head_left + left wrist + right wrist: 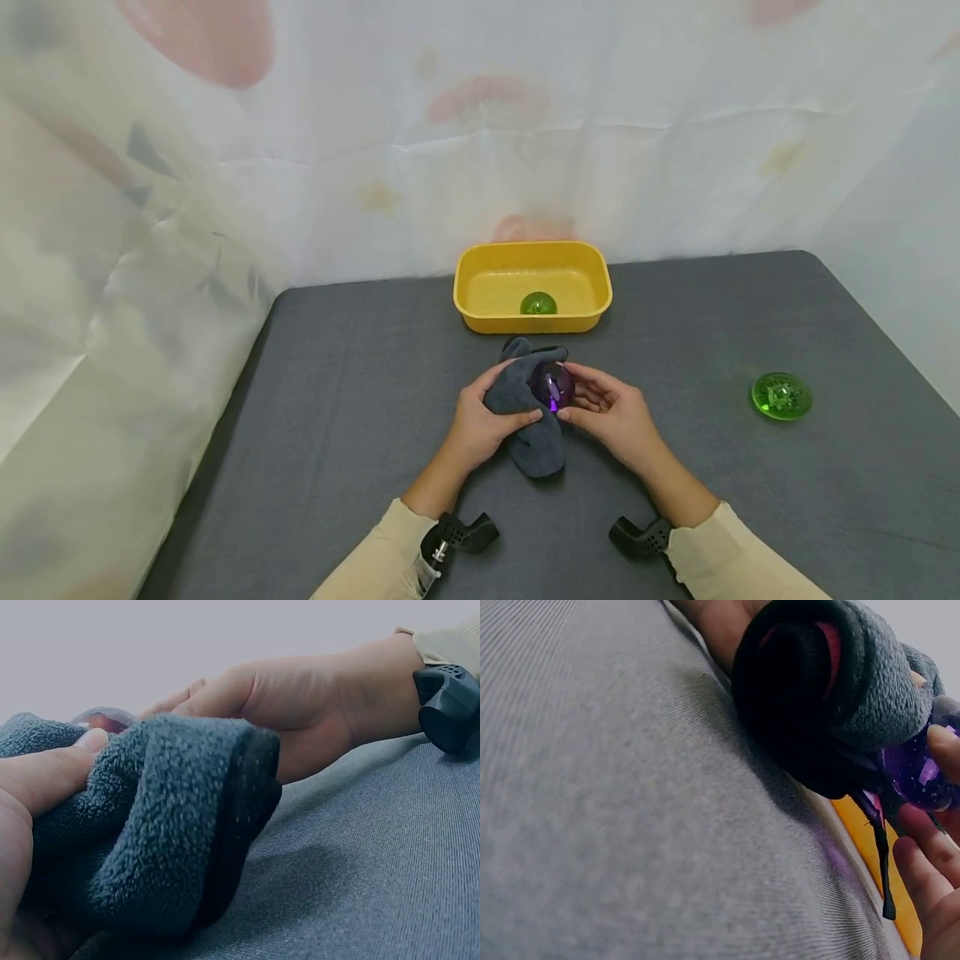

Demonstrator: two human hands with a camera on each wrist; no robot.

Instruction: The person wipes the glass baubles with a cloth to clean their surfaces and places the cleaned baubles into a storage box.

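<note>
A purple ball (553, 387), at table centre just at 6 o'clock of the yellow tub (480, 310), is pinched by the curled right hand (611, 414) and rubbed with a grey cloth (525, 417) gripped by the left hand (480, 425); wiping appears under way, and turning the ball seems called for next.

Two green balls (538, 303) (782, 395), one purple ball (553, 386), one cloth (525, 417), one tub (480, 292).
</note>
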